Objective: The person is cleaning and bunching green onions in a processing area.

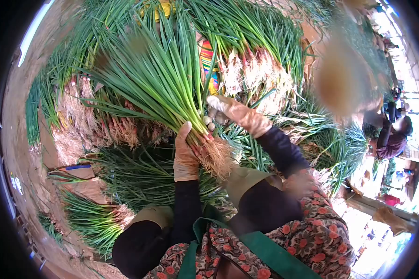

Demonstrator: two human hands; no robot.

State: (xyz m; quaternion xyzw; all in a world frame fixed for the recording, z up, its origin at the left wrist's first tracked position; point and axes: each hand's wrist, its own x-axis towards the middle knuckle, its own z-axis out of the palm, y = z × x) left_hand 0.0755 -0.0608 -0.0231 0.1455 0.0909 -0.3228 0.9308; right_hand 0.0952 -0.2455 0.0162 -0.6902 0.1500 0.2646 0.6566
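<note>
My left hand [186,156], in a tan glove, grips a big bunch of green onions [172,88] just above the roots. Its thumb lies across the near side of the stalks. The long green leaves fan up and to the left, while the pale roots [216,156] hang toward my lap. My right hand [242,116], also gloved, is beside the stalks on the right, its thumb stretched toward them and its greyish fingertips lower, apart from the thumb. No onion shows clearly between its fingers, which are partly hidden.
More green onions lie with roots toward me at the back [256,69] and left [74,107]. A smaller bunch [93,218] rests at lower left. Loose leaves [139,176] cover the ground before my knees. Another person [393,139] is at far right. Blurry spots obscure the upper right.
</note>
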